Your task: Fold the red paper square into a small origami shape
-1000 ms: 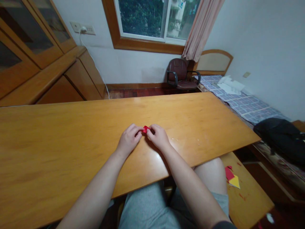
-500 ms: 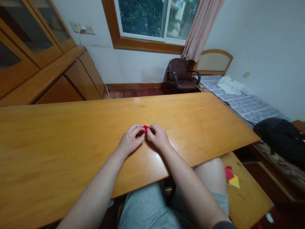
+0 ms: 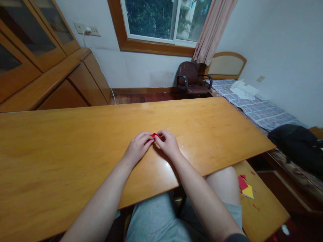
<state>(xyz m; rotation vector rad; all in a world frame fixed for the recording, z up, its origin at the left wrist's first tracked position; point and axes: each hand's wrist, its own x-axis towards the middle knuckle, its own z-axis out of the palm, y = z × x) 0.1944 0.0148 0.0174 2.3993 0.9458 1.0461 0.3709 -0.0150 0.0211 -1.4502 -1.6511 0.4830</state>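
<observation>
A small piece of red paper point(image 3: 154, 135) shows between my fingertips, just above or on the wooden table point(image 3: 75, 144); most of it is covered by the fingers. From the left, my left hand point(image 3: 139, 146) pinches one side of it with thumb and fingers together. On the other side, my right hand point(image 3: 167, 143) grips it between thumb and bent fingers. The hands nearly touch at the tips. How the paper is folded cannot be made out.
Tiny pale bits point(image 3: 210, 149) lie on the table to the right. Red paper point(image 3: 242, 183) and yellow paper point(image 3: 248, 192) rest on a lower wooden bench point(image 3: 262, 215). A black bag point(image 3: 295, 144) lies on the bed point(image 3: 259, 104). A brown chair point(image 3: 189, 75) stands beyond the table.
My left thumb and fingers have closed together, narrowing the gap between them. Less of the red paper shows at the left fingertips. My right hand has barely moved.
</observation>
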